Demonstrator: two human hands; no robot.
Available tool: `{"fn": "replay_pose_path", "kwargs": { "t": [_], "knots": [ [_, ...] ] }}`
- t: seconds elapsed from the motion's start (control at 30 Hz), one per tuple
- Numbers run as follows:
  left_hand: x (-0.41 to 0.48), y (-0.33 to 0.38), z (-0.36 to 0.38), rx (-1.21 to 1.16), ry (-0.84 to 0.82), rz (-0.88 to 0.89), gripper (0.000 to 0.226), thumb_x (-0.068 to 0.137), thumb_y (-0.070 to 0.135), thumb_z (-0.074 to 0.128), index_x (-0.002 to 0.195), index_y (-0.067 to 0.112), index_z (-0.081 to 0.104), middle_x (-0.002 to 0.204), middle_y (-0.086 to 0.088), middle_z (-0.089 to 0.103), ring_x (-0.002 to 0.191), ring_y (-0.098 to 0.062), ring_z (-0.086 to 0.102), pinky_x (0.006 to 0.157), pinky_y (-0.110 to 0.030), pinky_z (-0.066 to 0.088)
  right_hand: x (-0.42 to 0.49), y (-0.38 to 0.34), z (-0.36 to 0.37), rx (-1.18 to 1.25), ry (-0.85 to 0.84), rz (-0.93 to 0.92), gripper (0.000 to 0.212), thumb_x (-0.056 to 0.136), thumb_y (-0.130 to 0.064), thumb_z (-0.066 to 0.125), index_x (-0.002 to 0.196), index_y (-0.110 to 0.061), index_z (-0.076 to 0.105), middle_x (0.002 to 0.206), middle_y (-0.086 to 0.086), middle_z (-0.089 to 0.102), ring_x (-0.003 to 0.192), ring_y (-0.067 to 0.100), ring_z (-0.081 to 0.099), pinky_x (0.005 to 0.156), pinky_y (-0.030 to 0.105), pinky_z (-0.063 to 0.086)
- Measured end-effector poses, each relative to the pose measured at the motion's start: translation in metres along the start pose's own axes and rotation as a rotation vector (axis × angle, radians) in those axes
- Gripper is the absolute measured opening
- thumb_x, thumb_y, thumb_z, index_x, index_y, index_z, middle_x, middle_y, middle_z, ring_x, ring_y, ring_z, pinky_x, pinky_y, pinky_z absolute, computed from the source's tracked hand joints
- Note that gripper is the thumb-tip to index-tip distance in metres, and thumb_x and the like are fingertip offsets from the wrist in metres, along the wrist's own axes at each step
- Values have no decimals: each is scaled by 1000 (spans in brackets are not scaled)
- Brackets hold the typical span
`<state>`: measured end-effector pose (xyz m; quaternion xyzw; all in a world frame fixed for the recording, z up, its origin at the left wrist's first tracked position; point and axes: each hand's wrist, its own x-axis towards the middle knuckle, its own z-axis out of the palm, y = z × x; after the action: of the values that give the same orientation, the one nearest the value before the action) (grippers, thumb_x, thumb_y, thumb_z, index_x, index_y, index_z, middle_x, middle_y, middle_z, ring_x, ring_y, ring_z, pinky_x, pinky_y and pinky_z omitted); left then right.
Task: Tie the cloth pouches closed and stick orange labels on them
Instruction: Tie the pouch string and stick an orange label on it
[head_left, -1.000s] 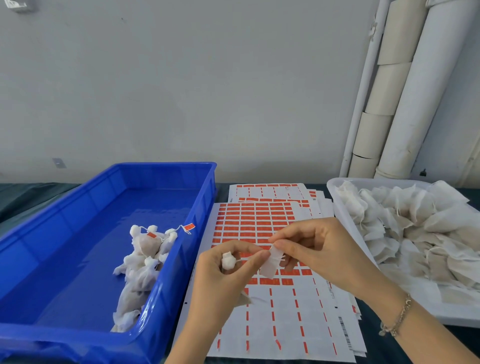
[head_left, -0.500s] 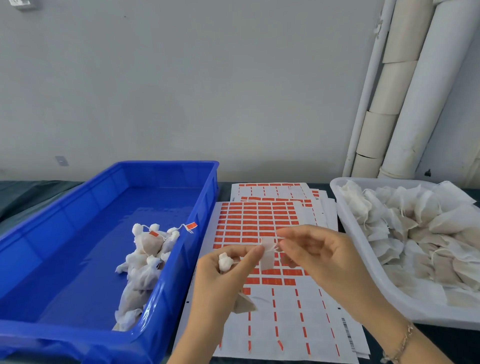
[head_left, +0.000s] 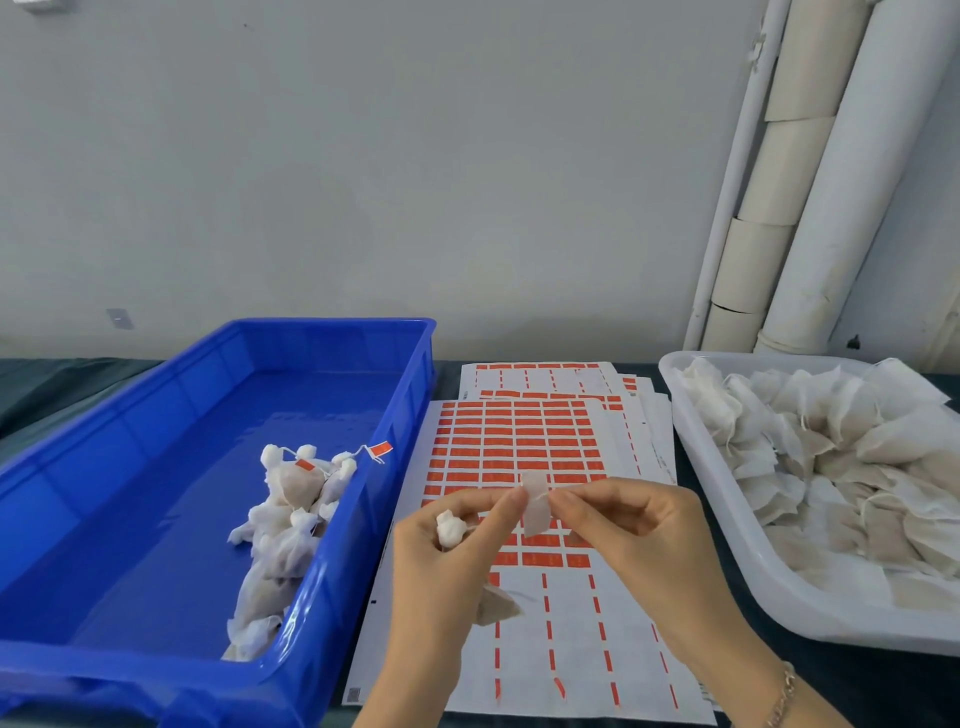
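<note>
Left hand around a cloth pouch, right hand in a pinch on a pale tab.

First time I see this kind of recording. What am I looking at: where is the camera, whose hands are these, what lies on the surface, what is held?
No machine here: a person works bare-handed, and the one camera sits on their head, looking forward and down at the left hand and right hand. On the left stands a blue bin holding tied pouches, some with orange tags. In the middle lie label sheets of orange stickers. On the right a white tray holds a heap of flat pouches. The left hand grips one pouch, its knotted top poking out, and both hands pinch a small pale slip between them; I cannot tell whether it is a label.
</note>
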<state>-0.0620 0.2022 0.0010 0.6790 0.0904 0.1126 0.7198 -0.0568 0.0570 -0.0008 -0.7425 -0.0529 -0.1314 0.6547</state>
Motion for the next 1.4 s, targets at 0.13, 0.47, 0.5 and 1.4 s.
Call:
{"fn": "replay_pose_path", "kwargs": {
  "t": [0.13,0.47,0.5,1.4],
  "knots": [
    [0,1,0,-14,-30,-72,27,47,53,73,68,36,75,56,10,65,52,-1,60,45,-12,42,2,2,1,40,-14,68,21,59,-44,70,74,-30,72,76,-19,73,77,-1,69,58,6,49],
    [3,4,-4,4,-86,-106,28,43,52,72,65,35,75,55,9,64,48,0,58,43,-10,42,6,-3,-2,103,-158,95,35,66,-43,68,98,-29,70,92,-15,73,86,6,70,72,16,55],
    [3,4,-5,13,-88,-104,27,43,52,72,64,35,74,53,10,63,48,1,58,42,-10,42,6,-4,-2,68,-160,68,30,67,-40,70,96,-28,71,90,-15,73,86,6,70,71,14,54],
    [-1,3,-4,-69,-274,-212,23,58,46,73,62,23,74,45,1,41,39,-6,36,44,-18,37,4,-2,-17,-320,-129,-497,17,80,-30,66,93,-24,75,94,-19,71,94,-1,65,83,12,51]
  ]
}}
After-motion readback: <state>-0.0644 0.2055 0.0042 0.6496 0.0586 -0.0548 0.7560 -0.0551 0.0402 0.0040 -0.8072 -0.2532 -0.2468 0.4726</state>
